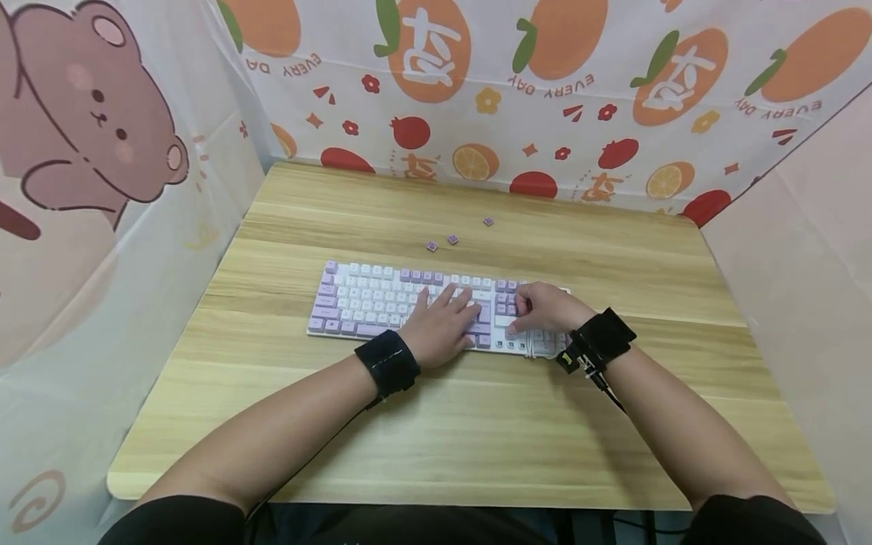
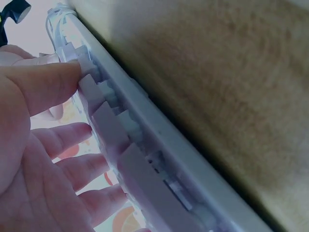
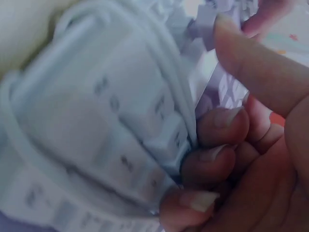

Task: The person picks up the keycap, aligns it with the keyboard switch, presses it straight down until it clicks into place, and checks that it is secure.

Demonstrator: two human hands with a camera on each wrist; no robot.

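Note:
A white and purple keyboard [image 1: 371, 291] lies on the wooden table [image 1: 422, 424]. My left hand [image 1: 439, 329] rests over its right-middle keys with fingers spread; in the left wrist view, the thumb [image 2: 48, 84] touches keys along the near edge. My right hand [image 1: 552, 306] is bent over the keys left of the number pad. In the right wrist view, its thumb tip [image 3: 229, 36] is against a purple keycap [image 3: 205, 21], and the other fingers curl beside the number pad [image 3: 120, 111]. Whether the keycap is pinched is hidden. Bare switches [image 1: 511, 344] show near the front edge.
Three loose purple keycaps, a left one [image 1: 432, 246], a middle one [image 1: 453, 239] and a right one [image 1: 488, 221], lie behind the keyboard. A white cable [image 3: 159, 43] loops around the number pad. Printed curtains [image 1: 422, 113] border the table at the back and sides.

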